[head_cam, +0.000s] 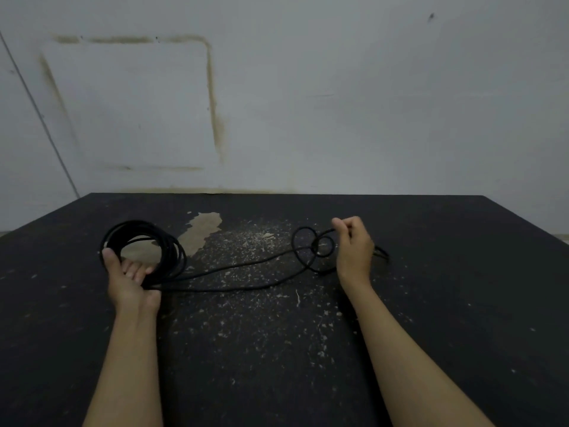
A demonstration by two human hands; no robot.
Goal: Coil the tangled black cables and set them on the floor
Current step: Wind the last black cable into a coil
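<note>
Most of the cable: wound already into a round bundle of thin black rubber-sheathed cable loops (144,251), standing on edge at centre left of the frame.
Left hand: the left hand (131,277) grips the bundle at its lower rim, thumb on the outside, fingers curled through the opening.
Loose run: one slack length of black cable (234,268) trails from the bundle to the right across the middle of the frame, lying on the dark, scuffed, paint-flecked surface (277,349).
Tangle: a small knot of overlapping black loops (314,248) sits at centre right, just beside the right hand, not yet pulled straight.
Right hand: the right hand (354,245) has its fingers curled and pinches the cable just above the knot; the free cable end (381,251) shows past it toward the right.
Done: by the look of it, the bulk of the coiling.
Left to do: likely freeing the knot, winding in the last run, then lowering the coil to the floor, which is barely in view at the far left and right margins.
Edges: the surface's far edge runs along a stained pale wall (338,103) across the upper half of the frame; its left and right edges slant outward toward the bottom corners.
Open room: wide bare stretches of surface lie below and to either side of both forearms, with nothing else standing on it.
</note>
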